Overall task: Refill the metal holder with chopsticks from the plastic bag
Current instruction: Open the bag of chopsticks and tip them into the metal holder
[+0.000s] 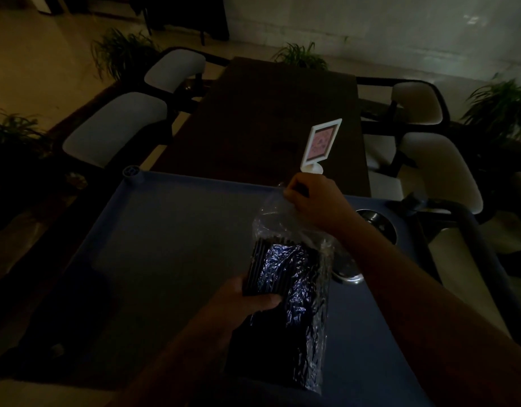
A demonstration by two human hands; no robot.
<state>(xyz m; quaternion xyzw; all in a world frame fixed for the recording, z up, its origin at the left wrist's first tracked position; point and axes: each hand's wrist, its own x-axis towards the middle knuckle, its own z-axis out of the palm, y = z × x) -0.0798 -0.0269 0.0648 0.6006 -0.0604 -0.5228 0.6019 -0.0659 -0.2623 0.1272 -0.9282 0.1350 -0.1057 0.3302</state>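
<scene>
Clear plastic bag point(282, 221) of black chopsticks point(262, 259) is being held above the blue cart tray point(165, 230) (very dim light). The left hand point(253, 298) is gripping the chopsticks through the bag, and the right hand point(315, 198) is pinching the bag's top.

The scene is very dim and underexposed, with soft, grainy detail. The strongest light falls on the far wall point(400, 24), pale grey-green, and a warmer glow lies on the far left floor point(33, 60). The white sign stand point(324, 142) stands out brightly. Small bluish glints sparkle on the crinkled plastic bag point(300, 277). The near left of the blue cart point(165, 230) sinks into black shadow. Wide-angle distortion bends the chairs point(115, 127) at the sides.
</scene>
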